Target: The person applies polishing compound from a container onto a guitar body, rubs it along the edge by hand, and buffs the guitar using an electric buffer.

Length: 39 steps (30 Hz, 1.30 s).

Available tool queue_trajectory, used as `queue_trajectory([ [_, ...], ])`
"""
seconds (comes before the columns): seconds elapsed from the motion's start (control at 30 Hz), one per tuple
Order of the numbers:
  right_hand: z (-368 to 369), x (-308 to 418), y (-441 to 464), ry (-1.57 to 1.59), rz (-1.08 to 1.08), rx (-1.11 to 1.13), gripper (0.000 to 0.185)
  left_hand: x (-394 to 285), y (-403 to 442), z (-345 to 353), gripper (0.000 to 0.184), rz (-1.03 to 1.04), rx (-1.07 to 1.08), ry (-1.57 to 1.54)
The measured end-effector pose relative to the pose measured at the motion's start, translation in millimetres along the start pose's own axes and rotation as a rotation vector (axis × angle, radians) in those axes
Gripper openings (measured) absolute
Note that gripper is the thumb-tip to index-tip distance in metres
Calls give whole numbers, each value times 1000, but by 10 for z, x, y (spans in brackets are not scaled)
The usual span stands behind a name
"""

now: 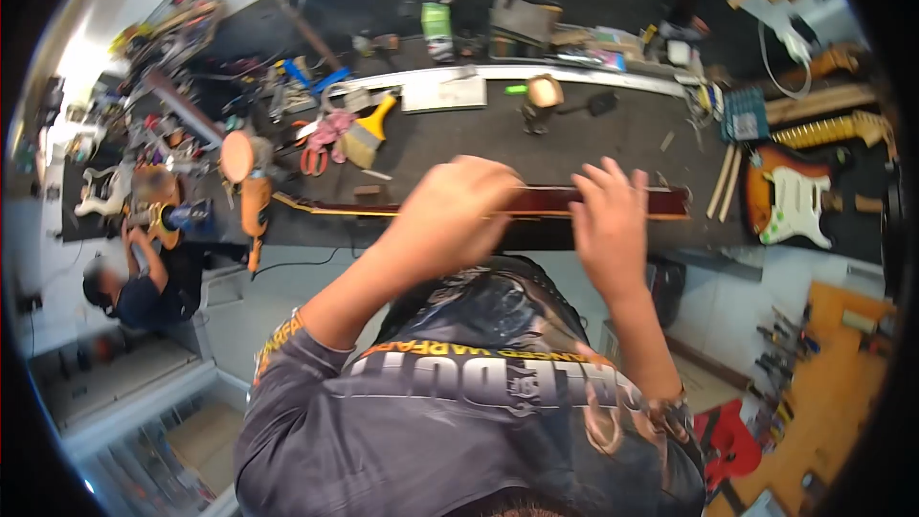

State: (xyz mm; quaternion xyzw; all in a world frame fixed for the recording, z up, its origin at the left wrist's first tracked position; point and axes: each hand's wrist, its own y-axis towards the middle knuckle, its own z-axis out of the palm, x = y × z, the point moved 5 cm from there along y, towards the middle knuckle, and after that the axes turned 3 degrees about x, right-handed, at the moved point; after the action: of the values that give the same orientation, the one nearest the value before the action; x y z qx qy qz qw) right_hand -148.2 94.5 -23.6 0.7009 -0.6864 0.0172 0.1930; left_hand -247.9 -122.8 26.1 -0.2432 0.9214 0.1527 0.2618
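A long dark red guitar neck [667,203] with a pale edge lies along the front of the bench, its narrow end pointing left. Over its middle, my left hand [462,209] is closed with curled fingers; whatever it grips is hidden beneath them. My right hand [613,220] rests nearer the wide end, fingers spread over the neck and its edge. A small brown block [368,193] sits behind the neck, left of my left hand.
An orange sander [254,203] lies at left, near a yellow-handled brush [369,139] and red scissors [314,161]. A sunburst guitar body [790,193] lies at right. A small lamp-like object [544,93] stands behind. Another person [148,273] works at far left.
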Motion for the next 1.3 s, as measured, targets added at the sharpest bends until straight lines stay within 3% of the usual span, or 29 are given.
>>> queue_trajectory([
  [0.07,292,71,-7,-14,0,73,54,361,-275,355,70,-170,36,55],
  [0.13,537,147,17,-120,-6,94,73,441,-345,608,69,-206,64,-45],
  [0.27,949,378,87,59,34,61,80,568,-347,767,57,-200,-52,-90],
  [0.37,1006,588,197,518,7,56,70,660,-387,789,55,-162,-83,-124],
  [0.43,867,700,319,1064,-34,102,59,667,-413,786,54,-306,-81,-246],
  [0.53,760,776,396,1346,10,50,57,766,-489,894,55,-359,-149,-360],
  [0.6,670,584,436,654,-55,-35,62,797,-517,945,59,-326,-200,-408],
  [0.67,585,376,459,-57,29,-8,69,788,-514,921,62,-308,-188,-314],
  [0.73,757,141,404,-178,149,76,68,812,-493,946,63,-260,-223,-315],
  [0.8,920,232,404,-152,55,46,68,842,-525,990,63,-263,-244,-367],
  [0.87,1084,369,393,87,90,52,67,863,-547,999,63,-296,-229,-387],
  [1.0,1002,709,504,772,69,-65,43,988,-666,1076,62,-407,-183,-414],
  [1.07,1037,979,484,1609,165,-77,41,1111,-714,1186,63,-456,-184,-483],
  [1.13,943,1153,471,1478,77,-192,37,961,-523,996,61,-371,-230,-492],
  [1.2,999,1187,367,1565,167,-182,49,1037,-634,1064,61,-415,-184,-416],
  [1.3,891,1096,327,1494,245,-259,49,1076,-615,1180,62,-250,-235,-652],
])
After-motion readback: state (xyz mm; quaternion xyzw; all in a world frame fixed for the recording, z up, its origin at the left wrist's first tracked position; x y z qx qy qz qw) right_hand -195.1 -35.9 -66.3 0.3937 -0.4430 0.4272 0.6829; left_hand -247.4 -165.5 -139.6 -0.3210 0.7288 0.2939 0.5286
